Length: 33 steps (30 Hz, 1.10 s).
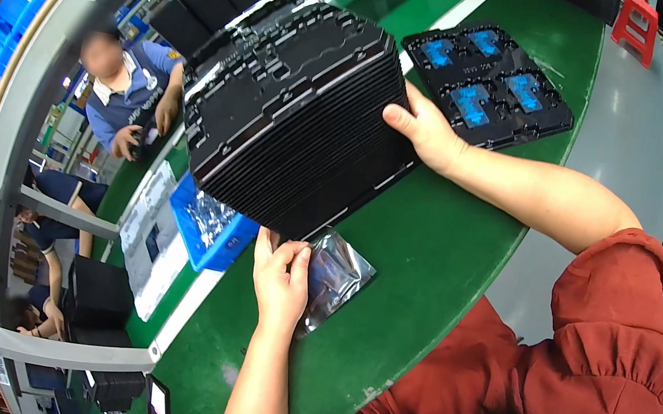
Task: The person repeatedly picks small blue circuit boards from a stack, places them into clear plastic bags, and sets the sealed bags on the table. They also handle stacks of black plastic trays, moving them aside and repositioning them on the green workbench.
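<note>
A tall stack of thin black plastic trays is tilted over the green table, its layered edges facing me. My right hand grips the stack's right side, thumb on the near face and the other fingers mostly hidden behind. At its lower near corner, my left hand has its fingers bent against the bottom edge, partly out of sight. Close beside that hand, a shiny silver bag lies on the table. Beyond my right hand rests one black tray with several blue pieces in its pockets.
Left of the stack sits a blue bin of small shiny parts, beside a white sheet. A grey frame borders the green table. Across it, a co-worker handles a dark item. A red stool stands on the floor.
</note>
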Tool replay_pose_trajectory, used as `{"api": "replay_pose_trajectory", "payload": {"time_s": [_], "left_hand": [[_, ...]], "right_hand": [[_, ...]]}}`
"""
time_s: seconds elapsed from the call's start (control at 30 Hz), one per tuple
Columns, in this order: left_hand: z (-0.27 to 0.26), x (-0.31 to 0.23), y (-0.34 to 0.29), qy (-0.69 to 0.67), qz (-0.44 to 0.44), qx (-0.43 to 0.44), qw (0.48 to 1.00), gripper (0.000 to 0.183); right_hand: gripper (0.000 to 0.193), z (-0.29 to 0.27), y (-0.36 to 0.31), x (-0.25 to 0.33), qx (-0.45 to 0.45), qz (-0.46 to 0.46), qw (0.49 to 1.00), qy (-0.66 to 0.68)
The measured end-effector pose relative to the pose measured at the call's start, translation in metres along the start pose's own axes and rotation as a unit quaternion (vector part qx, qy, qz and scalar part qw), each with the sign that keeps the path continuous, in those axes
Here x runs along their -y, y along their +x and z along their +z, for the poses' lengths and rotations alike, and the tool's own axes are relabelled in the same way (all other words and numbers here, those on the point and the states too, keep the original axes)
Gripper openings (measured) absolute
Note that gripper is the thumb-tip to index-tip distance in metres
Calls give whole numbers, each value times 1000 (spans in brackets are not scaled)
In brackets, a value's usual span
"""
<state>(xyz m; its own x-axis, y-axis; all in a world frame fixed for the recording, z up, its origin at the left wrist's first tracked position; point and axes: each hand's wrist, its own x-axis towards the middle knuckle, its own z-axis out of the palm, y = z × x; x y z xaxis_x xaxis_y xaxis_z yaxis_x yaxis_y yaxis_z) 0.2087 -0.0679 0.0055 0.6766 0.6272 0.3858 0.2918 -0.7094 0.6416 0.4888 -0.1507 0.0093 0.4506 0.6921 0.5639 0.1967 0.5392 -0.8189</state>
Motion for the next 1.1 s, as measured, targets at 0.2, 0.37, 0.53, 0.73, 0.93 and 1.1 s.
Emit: {"api": "replay_pose_trajectory", "payload": {"time_s": [0.2,0.37,0.53,0.73,0.93,1.1], "left_hand": [[-7,1,-2,-40,3,3,999,9],[-1,15,6,-100,-18,-25,995,8],[-9,8,12,-183,-47,-29,982,8],[-20,2,20,-262,-13,-42,964,14],[-23,10,20,-271,-41,-40,961,12],[-19,11,10,-203,-72,-4,977,4]], "right_hand": [[80,-3,-3,2,31,14,996,77],[80,-19,4,-9,-82,187,953,223],[74,-5,15,8,-85,207,952,209],[65,-19,22,25,-104,255,939,207],[43,-17,21,26,-108,267,934,212],[56,-16,6,26,-95,264,960,26]]}}
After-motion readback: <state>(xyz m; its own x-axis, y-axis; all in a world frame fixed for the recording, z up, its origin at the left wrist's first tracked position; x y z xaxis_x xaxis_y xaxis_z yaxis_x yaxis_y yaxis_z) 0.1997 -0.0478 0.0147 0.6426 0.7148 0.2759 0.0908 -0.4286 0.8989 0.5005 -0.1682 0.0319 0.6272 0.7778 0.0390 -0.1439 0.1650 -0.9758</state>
